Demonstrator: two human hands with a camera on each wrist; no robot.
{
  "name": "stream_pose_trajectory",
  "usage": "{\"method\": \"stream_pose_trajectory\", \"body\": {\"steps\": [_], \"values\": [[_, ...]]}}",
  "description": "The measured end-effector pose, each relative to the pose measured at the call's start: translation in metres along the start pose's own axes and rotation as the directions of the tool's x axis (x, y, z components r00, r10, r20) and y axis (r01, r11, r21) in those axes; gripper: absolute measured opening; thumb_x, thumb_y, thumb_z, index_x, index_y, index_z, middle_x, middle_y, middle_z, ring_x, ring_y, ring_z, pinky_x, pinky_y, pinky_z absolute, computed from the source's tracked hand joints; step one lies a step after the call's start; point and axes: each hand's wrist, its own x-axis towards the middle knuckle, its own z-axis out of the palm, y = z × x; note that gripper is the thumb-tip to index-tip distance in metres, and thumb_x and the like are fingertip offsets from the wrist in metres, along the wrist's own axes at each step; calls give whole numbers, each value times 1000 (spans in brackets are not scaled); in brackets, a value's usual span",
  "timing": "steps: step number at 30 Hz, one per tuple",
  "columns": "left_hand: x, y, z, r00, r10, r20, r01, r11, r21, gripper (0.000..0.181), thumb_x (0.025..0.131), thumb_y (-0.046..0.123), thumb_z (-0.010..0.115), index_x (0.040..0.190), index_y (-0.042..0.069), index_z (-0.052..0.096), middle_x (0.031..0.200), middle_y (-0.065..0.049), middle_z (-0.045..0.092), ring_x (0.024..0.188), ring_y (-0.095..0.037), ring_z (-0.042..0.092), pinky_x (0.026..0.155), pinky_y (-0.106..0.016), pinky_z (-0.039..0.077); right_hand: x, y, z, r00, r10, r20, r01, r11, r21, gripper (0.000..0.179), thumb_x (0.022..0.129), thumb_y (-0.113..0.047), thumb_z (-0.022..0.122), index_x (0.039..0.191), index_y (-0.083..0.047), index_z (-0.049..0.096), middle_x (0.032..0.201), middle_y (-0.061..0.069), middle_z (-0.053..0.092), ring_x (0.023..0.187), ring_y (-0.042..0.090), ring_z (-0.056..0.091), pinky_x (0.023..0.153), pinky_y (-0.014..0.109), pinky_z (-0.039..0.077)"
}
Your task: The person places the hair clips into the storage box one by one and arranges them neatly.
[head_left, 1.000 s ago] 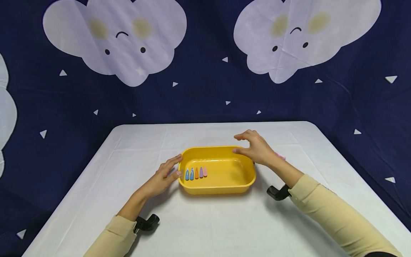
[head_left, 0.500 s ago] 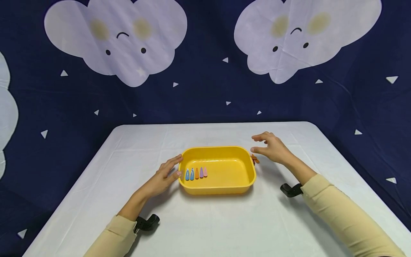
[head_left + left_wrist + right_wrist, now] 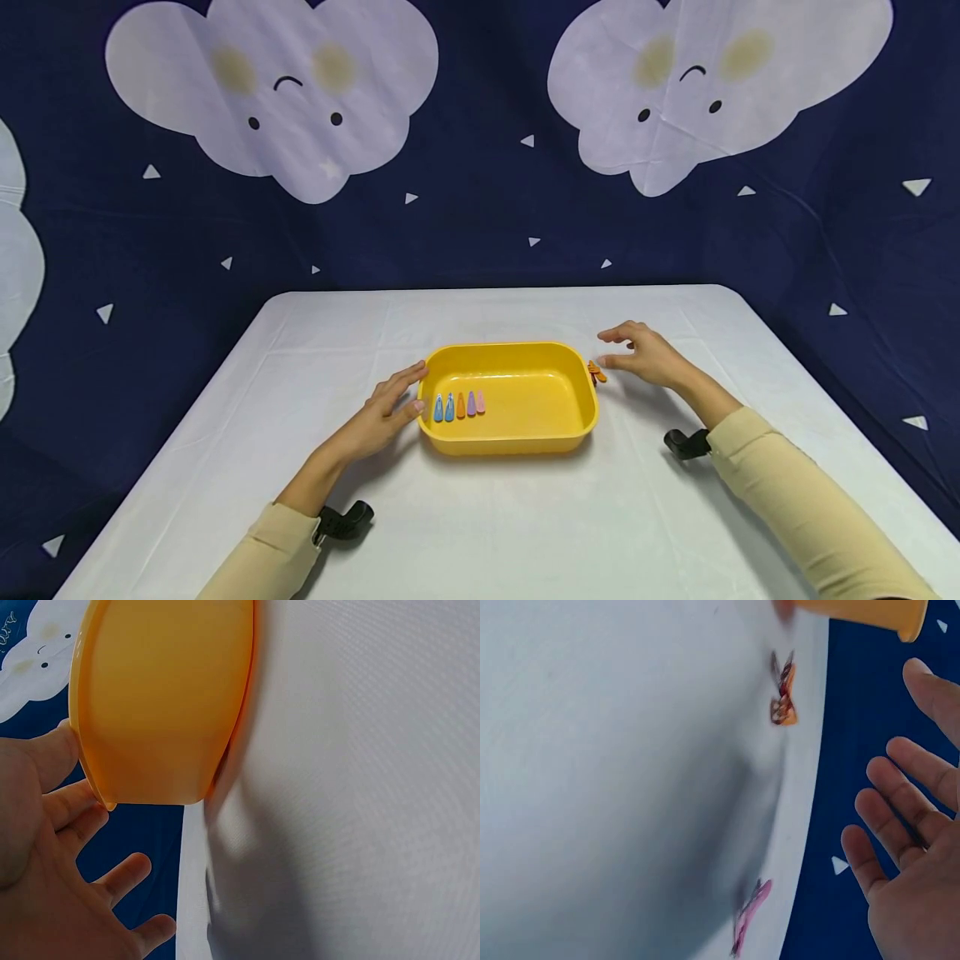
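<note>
A yellow basin (image 3: 540, 446) stands on the white table. Several snap hair clips (image 3: 460, 406) lie in a row at its left side: blue, orange, purple and pink. My left hand (image 3: 380, 421) touches the basin's left end, its thumb and fingertips at the rim; in the left wrist view its other fingers stretch out loosely. My right hand (image 3: 647, 358) hovers past the basin's right end, fingers apart and holding nothing. Below its fingertips, a small orange and dark red cluster (image 3: 597, 372) lies against the basin. The right wrist view also shows a pink clip-like piece (image 3: 751, 918).
A white cloth (image 3: 495, 525) covers the table. Behind the far edge hangs a dark blue curtain (image 3: 480, 233) with clouds and triangles. Black wrist devices (image 3: 345, 521) sit on both forearms.
My right hand has moved right, from above the basin's right rim to beyond it, uncovering the orange cluster. The pink piece is now hidden in the head view. My left hand stays in place.
</note>
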Motion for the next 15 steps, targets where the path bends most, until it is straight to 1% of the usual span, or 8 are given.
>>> {"method": "stream_pose_trajectory", "body": {"steps": [4,10,15], "values": [[0,0,0,1000,-6,3,6,1000,-3,51,99,24,49,146,15,34,159,0,21,141,-33,20,112,-66,14,1,8,3,999,7,31,-7,1000,0,54,83,-38,71,126,-9,59,124,11,58,117,31,48,100,51,41],[0,-1,1,1000,-3,2,3,1000,-11,51,98,23,49,146,13,34,158,-1,21,142,-33,19,112,-65,13,3,15,6,997,-17,79,15,999,31,54,81,-31,74,126,-6,59,125,14,58,119,33,49,101,53,40],[0,-1,1,1000,0,0,0,1000,-9,51,98,23,49,146,12,34,158,-2,21,141,-34,19,112,-64,14,4,19,8,993,-17,115,16,1000,16,57,79,-33,76,127,-7,59,127,17,56,120,34,46,101,56,38]]}}
